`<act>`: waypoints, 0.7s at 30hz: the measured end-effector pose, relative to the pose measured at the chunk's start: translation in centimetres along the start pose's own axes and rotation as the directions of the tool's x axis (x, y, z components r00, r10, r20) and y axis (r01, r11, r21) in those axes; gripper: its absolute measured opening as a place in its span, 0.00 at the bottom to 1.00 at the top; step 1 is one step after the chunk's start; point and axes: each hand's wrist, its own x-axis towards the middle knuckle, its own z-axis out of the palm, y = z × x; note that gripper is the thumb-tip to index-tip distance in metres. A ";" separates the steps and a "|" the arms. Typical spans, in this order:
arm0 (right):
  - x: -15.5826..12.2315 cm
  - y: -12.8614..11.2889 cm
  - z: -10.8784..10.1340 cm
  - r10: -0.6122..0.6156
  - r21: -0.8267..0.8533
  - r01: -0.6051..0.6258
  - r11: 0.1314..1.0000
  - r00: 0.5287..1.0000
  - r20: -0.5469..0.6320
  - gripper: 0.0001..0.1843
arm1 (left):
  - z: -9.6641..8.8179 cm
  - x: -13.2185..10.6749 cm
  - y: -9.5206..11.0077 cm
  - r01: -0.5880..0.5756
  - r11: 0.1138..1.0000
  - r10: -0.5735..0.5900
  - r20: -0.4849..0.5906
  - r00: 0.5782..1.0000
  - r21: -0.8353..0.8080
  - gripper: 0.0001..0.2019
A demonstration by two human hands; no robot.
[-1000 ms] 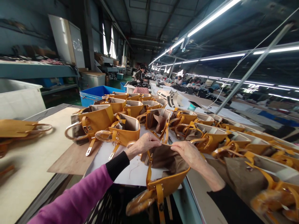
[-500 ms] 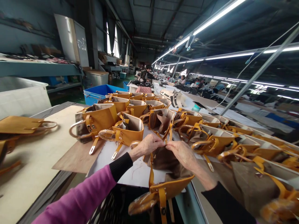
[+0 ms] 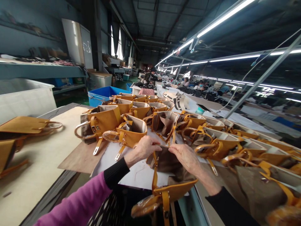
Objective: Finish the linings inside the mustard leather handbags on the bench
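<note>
Mustard leather covers the bag (image 3: 172, 185) that both hands work on; it lies at the near edge of the white sheet (image 3: 138, 171), tipped toward the person, with its brown lining (image 3: 168, 161) pulled up out of the mouth. The left hand (image 3: 143, 147) pinches the top edge of that lining between thumb and fingers, closed tight on it. The right hand (image 3: 185, 155) pinches the same edge just beside the left, fingertips nearly meeting. A strap (image 3: 166, 201) and a wrapped handle (image 3: 145, 205) hang from the bag's near side, below the sheet's edge.

Beyond the sheet stand many more bags (image 3: 131, 131) of the same colour, mouths open, in rows that run away to the right. Left of the sheet lies a brown board (image 3: 80, 158), and further left a pale tabletop (image 3: 33, 169) with one flat bag (image 3: 25, 125) on it. Behind the rows sits a blue bin (image 3: 102, 94). Other people sit far off along the line, too small to tell what they handle.
</note>
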 end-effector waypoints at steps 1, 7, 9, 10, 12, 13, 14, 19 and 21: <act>0.0 0.0 0.1 -0.007 -0.025 0.007 1.000 1.000 -0.002 0.16 | 0.1 0.2 0.0 -0.004 1.000 0.004 -0.005 1.000 0.012 0.08; 0.7 -1.3 0.7 -0.069 -0.217 0.068 0.974 0.998 0.005 0.12 | 0.4 0.3 -0.4 -0.070 0.996 0.072 -0.033 0.997 0.051 0.08; 1.0 -2.0 1.0 -0.081 -0.249 0.082 0.965 0.997 0.012 0.12 | 0.5 0.2 -0.6 -0.092 0.995 0.093 -0.033 0.995 0.041 0.09; 1.1 -2.2 1.2 -0.083 -0.260 0.084 0.962 0.996 0.014 0.13 | 0.5 0.2 -0.7 -0.102 0.994 0.103 -0.033 0.994 0.033 0.09; 1.3 -2.4 1.4 -0.090 -0.271 0.090 0.958 0.996 0.014 0.14 | 0.6 0.2 -0.8 -0.114 0.993 0.115 -0.032 0.993 0.020 0.10; 1.4 -2.4 1.5 -0.094 -0.271 0.094 0.958 0.995 0.015 0.14 | 0.6 0.2 -0.8 -0.113 0.993 0.114 -0.031 0.993 0.018 0.10; 1.5 -2.2 1.5 -0.094 -0.265 0.095 0.959 0.995 0.018 0.15 | 0.6 0.2 -0.8 -0.110 0.994 0.111 -0.030 0.993 0.020 0.10; 1.7 -1.9 1.6 -0.062 -0.194 0.067 0.979 0.998 0.032 0.16 | 0.4 0.2 -0.7 -0.099 0.994 0.100 -0.010 0.995 0.049 0.09; 1.8 -2.2 1.6 -0.051 -0.196 0.057 0.979 0.998 0.034 0.17 | 0.3 0.4 -0.6 -0.108 0.992 0.107 0.013 0.994 0.070 0.09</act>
